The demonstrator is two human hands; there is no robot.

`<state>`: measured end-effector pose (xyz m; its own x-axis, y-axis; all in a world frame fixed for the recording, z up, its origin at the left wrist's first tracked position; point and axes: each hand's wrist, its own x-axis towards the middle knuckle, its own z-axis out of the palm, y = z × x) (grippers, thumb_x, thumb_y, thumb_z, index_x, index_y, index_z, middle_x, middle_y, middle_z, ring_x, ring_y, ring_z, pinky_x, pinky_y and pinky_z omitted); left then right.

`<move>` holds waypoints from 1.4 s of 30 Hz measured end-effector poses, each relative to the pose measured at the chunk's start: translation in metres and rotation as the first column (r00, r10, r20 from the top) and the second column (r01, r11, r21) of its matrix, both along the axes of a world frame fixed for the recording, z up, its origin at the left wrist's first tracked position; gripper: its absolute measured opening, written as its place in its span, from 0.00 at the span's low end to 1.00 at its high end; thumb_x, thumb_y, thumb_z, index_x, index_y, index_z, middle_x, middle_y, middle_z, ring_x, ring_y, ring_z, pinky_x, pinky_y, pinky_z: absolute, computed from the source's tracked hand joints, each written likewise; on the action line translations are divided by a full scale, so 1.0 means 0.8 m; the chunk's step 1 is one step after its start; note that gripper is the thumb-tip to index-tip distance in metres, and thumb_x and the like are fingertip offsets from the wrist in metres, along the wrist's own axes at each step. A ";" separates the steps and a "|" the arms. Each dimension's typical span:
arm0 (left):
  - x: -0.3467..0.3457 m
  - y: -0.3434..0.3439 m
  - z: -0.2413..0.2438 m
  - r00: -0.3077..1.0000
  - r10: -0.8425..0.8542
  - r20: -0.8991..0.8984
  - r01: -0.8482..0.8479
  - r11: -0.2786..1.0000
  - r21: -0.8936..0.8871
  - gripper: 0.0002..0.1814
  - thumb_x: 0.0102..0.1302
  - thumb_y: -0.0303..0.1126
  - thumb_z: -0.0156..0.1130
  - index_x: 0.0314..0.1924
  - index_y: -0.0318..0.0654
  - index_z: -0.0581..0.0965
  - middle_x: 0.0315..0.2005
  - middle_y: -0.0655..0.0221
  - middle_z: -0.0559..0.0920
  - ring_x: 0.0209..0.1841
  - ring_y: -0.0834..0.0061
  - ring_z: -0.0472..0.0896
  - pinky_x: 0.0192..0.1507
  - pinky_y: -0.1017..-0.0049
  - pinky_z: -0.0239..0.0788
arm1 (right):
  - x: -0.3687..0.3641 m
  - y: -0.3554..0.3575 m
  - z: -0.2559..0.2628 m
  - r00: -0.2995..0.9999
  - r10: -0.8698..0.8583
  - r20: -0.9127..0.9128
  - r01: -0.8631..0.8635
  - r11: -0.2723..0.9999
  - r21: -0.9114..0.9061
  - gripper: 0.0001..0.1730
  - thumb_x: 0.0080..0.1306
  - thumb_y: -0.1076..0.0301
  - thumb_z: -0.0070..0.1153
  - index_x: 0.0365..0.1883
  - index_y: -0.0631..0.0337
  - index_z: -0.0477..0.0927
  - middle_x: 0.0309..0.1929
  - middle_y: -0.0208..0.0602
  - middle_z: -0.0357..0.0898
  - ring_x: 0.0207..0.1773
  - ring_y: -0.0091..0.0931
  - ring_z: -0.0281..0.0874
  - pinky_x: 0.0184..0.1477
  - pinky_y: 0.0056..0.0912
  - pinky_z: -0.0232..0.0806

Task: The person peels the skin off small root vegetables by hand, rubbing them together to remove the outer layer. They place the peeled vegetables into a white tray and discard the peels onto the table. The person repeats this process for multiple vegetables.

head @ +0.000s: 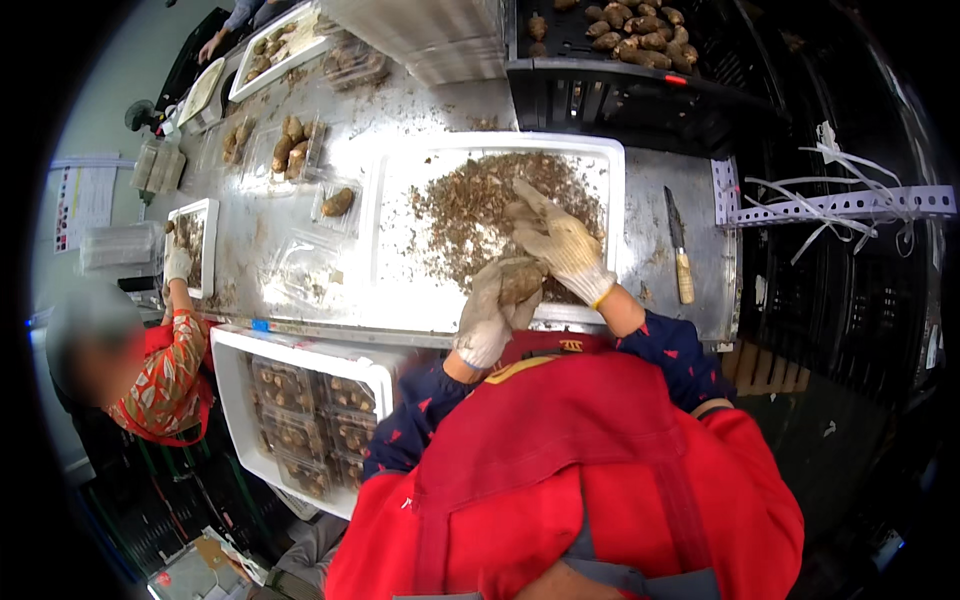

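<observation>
My left hand (481, 315), in a soiled knit work glove, grips a brown taro-like tuber (525, 282) over the near side of a white foam tray (616, 187). Just above and to the right, my right hand (564, 244), gloved too, is held flat with its fingers stretched out. It seems to hold nothing, though its fingertips blend into the brown debris behind. Loose soil and peel scraps (457, 217) cover much of the tray floor. Right of the tray, a knife with a wooden handle (683, 277) lies on the metal table (645, 172).
Clear plastic boxes, one with several tubers (291, 146), stand left of the tray. A black crate (600, 82) of tubers is behind it. Below left, a foam box (300, 341) holds packed clear boxes. A co-worker's gloved hand (178, 264) is over a smaller tray at far left.
</observation>
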<state>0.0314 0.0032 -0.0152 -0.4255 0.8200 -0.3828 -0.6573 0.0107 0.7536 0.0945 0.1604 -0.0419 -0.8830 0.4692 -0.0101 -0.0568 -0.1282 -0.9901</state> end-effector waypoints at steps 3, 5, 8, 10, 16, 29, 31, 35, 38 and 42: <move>-0.006 0.001 0.008 0.989 0.025 0.145 -0.039 0.995 0.097 0.32 0.72 0.56 0.51 0.56 0.29 0.72 0.41 0.66 0.80 0.39 0.79 0.77 0.39 0.81 0.72 | 0.008 0.004 -0.002 0.993 -0.059 -0.102 0.034 0.973 -0.230 0.37 0.70 0.70 0.54 0.75 0.62 0.54 0.72 0.44 0.62 0.75 0.33 0.57 0.75 0.33 0.51; -0.015 -0.001 0.002 0.982 0.016 0.187 -0.039 0.992 0.120 0.33 0.72 0.58 0.50 0.55 0.30 0.72 0.38 0.68 0.79 0.33 0.81 0.75 0.33 0.84 0.68 | 0.015 0.005 0.012 0.996 -0.027 -0.079 0.012 0.982 -0.187 0.32 0.71 0.71 0.52 0.72 0.61 0.60 0.70 0.43 0.65 0.71 0.33 0.63 0.75 0.36 0.51; -0.022 0.000 -0.001 0.988 0.016 0.152 -0.028 0.997 0.077 0.34 0.71 0.62 0.46 0.52 0.35 0.74 0.34 0.72 0.78 0.25 0.84 0.71 0.24 0.84 0.60 | 0.022 -0.007 0.041 0.999 0.042 -0.010 -0.039 0.984 0.175 0.28 0.69 0.60 0.55 0.65 0.60 0.71 0.64 0.45 0.72 0.67 0.38 0.69 0.70 0.38 0.58; -0.014 0.012 0.030 0.986 0.111 0.120 -0.098 0.989 -0.109 0.33 0.70 0.66 0.43 0.35 0.40 0.75 0.26 0.71 0.77 0.22 0.82 0.70 0.21 0.81 0.58 | 0.025 -0.020 0.066 0.990 -0.006 0.144 -0.067 0.867 0.494 0.29 0.65 0.50 0.59 0.60 0.59 0.77 0.59 0.47 0.76 0.63 0.42 0.72 0.66 0.41 0.62; -0.025 0.010 0.034 0.986 0.079 -0.146 -0.117 0.954 -0.275 0.33 0.75 0.61 0.35 0.52 0.37 0.74 0.38 0.68 0.82 0.28 0.82 0.77 0.22 0.82 0.63 | 0.023 -0.028 0.083 0.996 -0.003 0.089 -0.049 0.821 0.569 0.32 0.62 0.48 0.61 0.58 0.59 0.77 0.59 0.49 0.76 0.63 0.44 0.72 0.64 0.44 0.64; -0.026 0.005 0.027 0.804 -0.054 -0.593 -0.111 0.965 -0.239 0.33 0.78 0.58 0.34 0.43 0.36 0.79 0.25 0.70 0.80 0.18 0.84 0.67 0.17 0.82 0.55 | 0.023 -0.028 0.096 0.911 -0.087 0.402 -0.183 0.790 0.585 0.34 0.59 0.47 0.64 0.56 0.64 0.75 0.48 0.51 0.78 0.48 0.45 0.78 0.50 0.45 0.71; -0.022 0.005 0.025 0.729 -0.029 -0.684 -0.148 0.969 -0.199 0.32 0.78 0.56 0.35 0.41 0.36 0.79 0.25 0.71 0.80 0.18 0.84 0.68 0.18 0.81 0.55 | 0.024 -0.030 0.093 0.899 -0.028 0.437 -0.264 0.761 0.592 0.29 0.63 0.51 0.60 0.55 0.61 0.75 0.41 0.47 0.80 0.41 0.45 0.80 0.44 0.46 0.72; -0.018 0.006 0.023 0.710 -0.009 -0.705 -0.229 0.943 -0.242 0.29 0.78 0.53 0.37 0.40 0.35 0.78 0.26 0.70 0.81 0.21 0.80 0.73 0.21 0.78 0.61 | 0.033 -0.044 0.054 1.000 0.014 0.010 -0.017 0.640 0.768 0.23 0.66 0.61 0.54 0.59 0.56 0.72 0.34 0.45 0.80 0.36 0.44 0.80 0.40 0.46 0.72; -0.025 0.010 0.032 0.437 -0.244 -0.866 -0.179 0.920 -0.350 0.10 0.73 0.33 0.47 0.39 0.36 0.75 0.30 0.60 0.78 0.30 0.63 0.78 0.32 0.69 0.69 | 0.037 -0.049 0.028 0.997 0.006 -0.071 0.053 0.603 0.796 0.27 0.64 0.66 0.54 0.62 0.56 0.69 0.36 0.44 0.80 0.36 0.44 0.80 0.38 0.46 0.72; -0.033 0.015 0.042 -0.047 -0.296 -0.954 -0.147 0.947 -0.286 0.07 0.69 0.29 0.49 0.38 0.36 0.74 0.32 0.57 0.78 0.30 0.53 0.79 0.33 0.62 0.71 | 0.037 -0.051 0.002 0.982 -0.119 -0.148 0.187 0.455 0.871 0.32 0.58 0.68 0.60 0.62 0.62 0.67 0.38 0.47 0.79 0.36 0.45 0.79 0.36 0.47 0.71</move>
